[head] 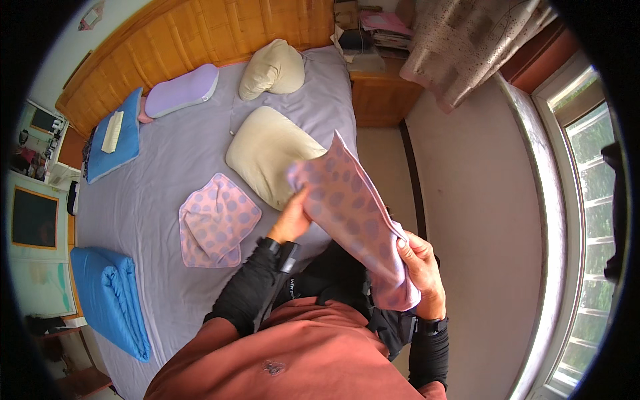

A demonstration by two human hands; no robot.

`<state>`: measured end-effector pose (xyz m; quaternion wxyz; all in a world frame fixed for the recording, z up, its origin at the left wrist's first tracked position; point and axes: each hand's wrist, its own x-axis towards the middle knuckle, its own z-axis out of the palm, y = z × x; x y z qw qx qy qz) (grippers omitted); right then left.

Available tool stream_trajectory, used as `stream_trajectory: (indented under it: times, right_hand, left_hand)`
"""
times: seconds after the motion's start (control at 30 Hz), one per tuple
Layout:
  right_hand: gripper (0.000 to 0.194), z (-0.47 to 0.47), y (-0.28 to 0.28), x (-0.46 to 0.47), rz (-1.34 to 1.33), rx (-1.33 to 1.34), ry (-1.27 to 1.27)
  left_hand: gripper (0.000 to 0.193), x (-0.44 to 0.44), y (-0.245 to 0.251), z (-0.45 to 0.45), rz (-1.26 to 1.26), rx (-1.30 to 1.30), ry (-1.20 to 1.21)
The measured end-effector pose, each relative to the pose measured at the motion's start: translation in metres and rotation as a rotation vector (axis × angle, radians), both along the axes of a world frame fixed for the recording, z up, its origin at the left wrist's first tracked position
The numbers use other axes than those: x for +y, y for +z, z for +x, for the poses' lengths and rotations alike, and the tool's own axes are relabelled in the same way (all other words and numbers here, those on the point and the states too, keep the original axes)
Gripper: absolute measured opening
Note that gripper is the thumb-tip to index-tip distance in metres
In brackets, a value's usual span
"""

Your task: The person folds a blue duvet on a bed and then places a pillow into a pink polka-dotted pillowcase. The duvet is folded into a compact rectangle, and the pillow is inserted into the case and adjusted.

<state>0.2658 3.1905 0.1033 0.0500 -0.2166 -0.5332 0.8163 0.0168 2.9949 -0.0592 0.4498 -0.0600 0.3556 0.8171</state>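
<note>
A pink pillowcase-like cloth with purple spots (350,200) hangs stretched between my two hands, above the near right side of the bed. My left hand (294,216) grips its left part, with the fingers partly hidden by the cloth. My right hand (421,267) pinches its right edge between thumb and fingers. Behind the cloth a cream pillow (265,150) lies on the grey bedsheet (160,200), partly covered from view. A second cloth with the same spots (215,225) lies loosely folded on the sheet, left of my left hand.
Near the wooden headboard (200,35) lie a crumpled cream pillow (275,70), a purple contoured pillow (182,91) and a blue pillow (127,127) bearing a pale folded item. A folded blue quilt (110,295) lies at the bed's left edge. A wooden nightstand (382,95), wall and window stand right.
</note>
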Motion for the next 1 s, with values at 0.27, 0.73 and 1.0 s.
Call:
stream_trajectory:
  times: [0.27,0.73,1.0]
  right_hand:
    - [0.033,0.002,-0.039,-0.015,0.037,-0.17,0.153]
    - [0.025,-0.007,-0.059,-0.061,-0.025,-0.088,0.061]
    - [0.02,-0.009,-0.068,-0.078,0.155,-0.11,0.192]
  left_hand:
    - [0.054,-0.068,0.04,-0.048,-0.245,0.222,0.004]
    - [0.067,-0.1,0.027,-0.016,-1.413,1.313,0.036]
    - [0.03,-0.038,0.082,0.079,-0.415,0.476,-0.607]
